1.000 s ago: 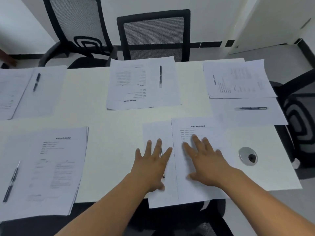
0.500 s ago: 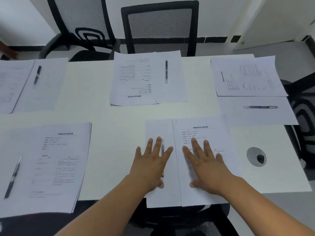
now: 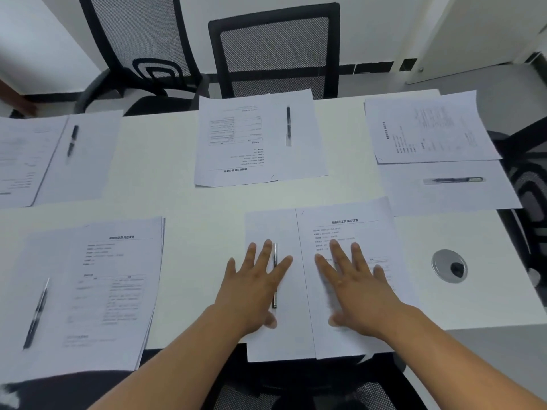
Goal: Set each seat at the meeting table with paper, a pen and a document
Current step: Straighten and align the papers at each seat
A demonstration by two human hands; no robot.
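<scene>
Left hand (image 3: pixel 254 287) lies flat, fingers spread, over the pen (image 3: pixel 275 276), whose long axis runs up-frame; right hand (image 3: pixel 353 287) presses the document (image 3: pixel 349 229) flat.

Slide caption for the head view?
Left hand flat on pen, right hand flat on document.

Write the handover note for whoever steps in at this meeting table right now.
Left hand: flat, fingers straight, on the blank paper and over the near pen.
Right hand: flat on the near document, holding nothing.
The near set hangs slightly over the table edge.
Done: five seats in view each show paper, pen and document: near left, far left, far middle, right end and this one.
Left: lift both hands off, perhaps nudge the near set fully onto the table, and check seats outside the view.
</scene>
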